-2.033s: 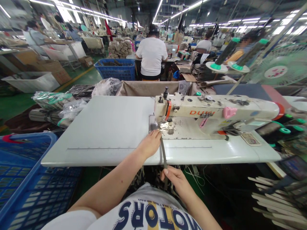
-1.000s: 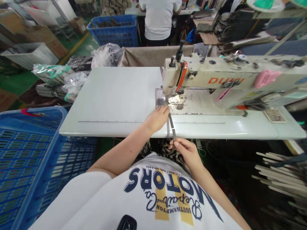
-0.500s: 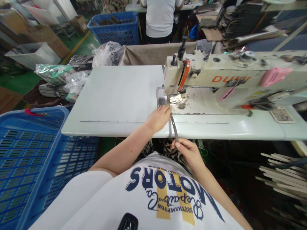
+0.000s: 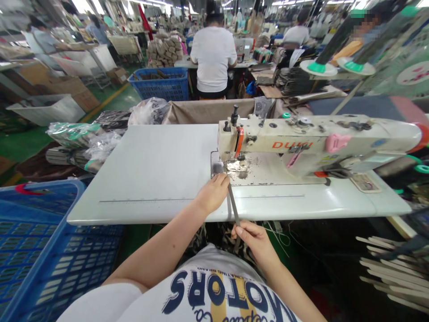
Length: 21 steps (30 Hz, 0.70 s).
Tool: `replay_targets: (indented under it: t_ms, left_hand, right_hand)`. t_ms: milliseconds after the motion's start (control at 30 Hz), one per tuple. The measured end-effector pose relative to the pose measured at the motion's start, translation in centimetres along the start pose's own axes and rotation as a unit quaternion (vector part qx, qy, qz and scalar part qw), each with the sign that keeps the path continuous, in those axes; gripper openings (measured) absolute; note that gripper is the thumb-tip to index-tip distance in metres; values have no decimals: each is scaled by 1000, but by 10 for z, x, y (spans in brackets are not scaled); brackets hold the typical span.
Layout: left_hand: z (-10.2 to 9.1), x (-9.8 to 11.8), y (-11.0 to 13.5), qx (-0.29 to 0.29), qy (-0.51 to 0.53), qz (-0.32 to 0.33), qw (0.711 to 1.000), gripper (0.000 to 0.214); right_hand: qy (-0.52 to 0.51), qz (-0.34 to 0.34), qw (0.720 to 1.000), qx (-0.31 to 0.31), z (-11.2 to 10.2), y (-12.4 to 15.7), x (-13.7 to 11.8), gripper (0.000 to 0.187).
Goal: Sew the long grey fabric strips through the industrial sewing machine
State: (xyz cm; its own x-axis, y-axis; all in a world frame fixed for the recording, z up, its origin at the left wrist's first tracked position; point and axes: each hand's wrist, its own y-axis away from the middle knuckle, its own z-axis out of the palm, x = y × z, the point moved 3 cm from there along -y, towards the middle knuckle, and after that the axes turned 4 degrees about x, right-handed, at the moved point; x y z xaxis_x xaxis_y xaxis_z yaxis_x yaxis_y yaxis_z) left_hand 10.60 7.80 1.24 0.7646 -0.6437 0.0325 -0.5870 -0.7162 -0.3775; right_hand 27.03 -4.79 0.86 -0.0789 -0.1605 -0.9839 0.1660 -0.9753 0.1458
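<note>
A narrow grey strap [image 4: 233, 205] runs from the sewing machine [image 4: 268, 138] down over the table's front edge. My left hand [image 4: 214, 192] is closed on its upper part, just in front of the presser foot, with the fingertips pressed together. Just below the table edge, my right hand [image 4: 253, 237] pinches the strap between thumb and fingers, and a short tail hangs beneath it. Between the two hands the strap looks taut. Its far end, at the needle, is hidden by my left hand and the machine head.
The pale sewing table [image 4: 150, 174] has a printed ruler line along its front. A blue basket [image 4: 33, 250] stands at the left, plastic-wrapped bundles [image 4: 77, 138] behind it. Pale strips [image 4: 392, 268] lie low at the right. A co-worker in a white shirt [image 4: 214, 58] sits ahead.
My view has tilted up, showing more of the workshop. The strap between my hands, slightly curved before, is now straighter. Both hands keep their hold on it.
</note>
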Motion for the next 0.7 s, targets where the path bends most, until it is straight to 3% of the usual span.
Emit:
replay_targets:
  t_ms: [300, 433, 600, 700]
  left_hand:
    - [1, 0, 1, -3, 18, -20, 1000, 30]
    - [1, 1, 0, -29, 3, -14, 999, 28]
    - [5, 6, 2, -46, -44, 35, 997, 26]
    - [13, 4, 2, -30, -33, 8, 999, 32]
  right_hand:
    - [22, -4, 1000, 4, 1, -1, -3, 32]
    - [29, -9, 999, -25, 0, -5, 5, 40]
    - [78, -53, 996, -12, -4, -11, 8, 39]
    - [107, -80, 991, -11, -6, -20, 7, 37]
